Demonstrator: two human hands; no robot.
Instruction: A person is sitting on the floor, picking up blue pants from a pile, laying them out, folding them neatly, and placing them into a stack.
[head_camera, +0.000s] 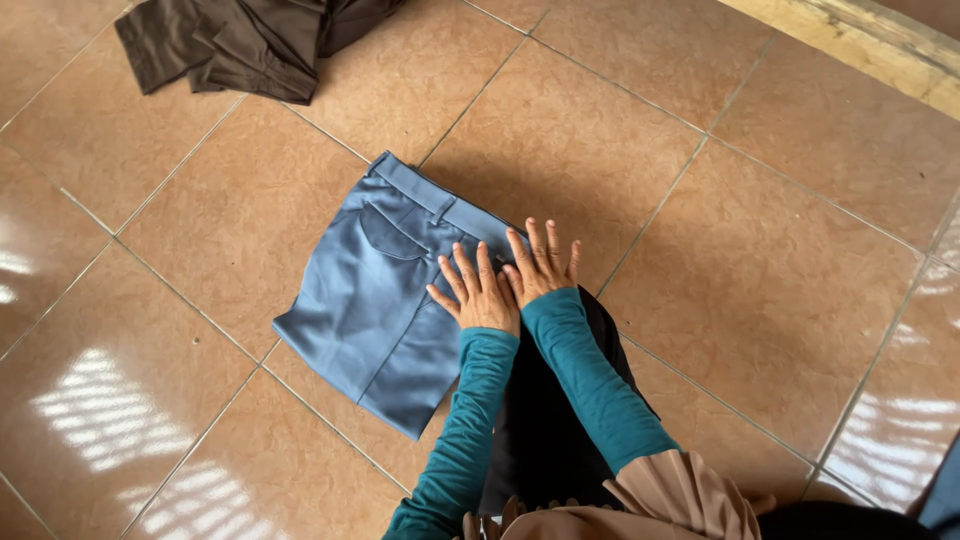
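Blue trousers lie folded into a compact block on the tiled floor, waistband and back pocket facing up, waistband edge toward the upper right. Both hands are on the right edge of the block, side by side and touching at the thumbs. Left hand is flat, fingers spread wide, palm down on the cloth just below the waistband; it grips nothing. Right hand is likewise flat and fanned, pressing at the waistband corner, fingertips reaching partly onto the tile; also holding nothing. Teal sleeves run back to the body, over a dark cloth under the forearms; whether that is part of the trousers or the person's own clothing cannot be told. A brown garment lies crumpled well apart at the top left, untouched. Judgement: the fold looks made and the step in hand is the pressing or smoothing of it, with the weight of both palms at one edge. The far left edge and the lower corner look less crisp, the lower corner slightly lifted. A next move would likely call for the palms to travel leftward across the block with even downward pressure, kept flat so the layers do not shear or the top fold drag open.
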